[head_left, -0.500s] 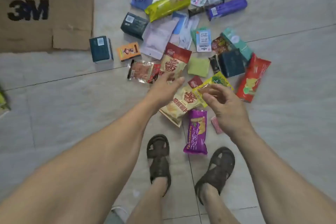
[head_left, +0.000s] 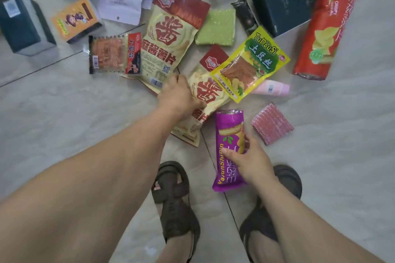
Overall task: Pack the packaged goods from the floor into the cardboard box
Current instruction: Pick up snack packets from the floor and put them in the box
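Cream chip bag (head_left: 205, 100) on the floor under my left hand (head_left: 178, 96), fingers curling round its edge, and my right hand (head_left: 249, 161) pinches the purple snack pack (head_left: 229, 151) between my feet, so I'd lift both flat, no crushing.

Packaged goods lie scattered flat on the tiled floor: two cream-and-red chip bags (head_left: 171, 34) and (head_left: 203, 100) overlapping, a yellow-green snack packet (head_left: 252, 64) resting on the nearer one, a purple pastry pack (head_left: 226, 134) lengthwise beside them, a red crisps sleeve (head_left: 320, 28) (potato slices pictured) off to the right, dark boxes (head_left: 280, 0) beyond.
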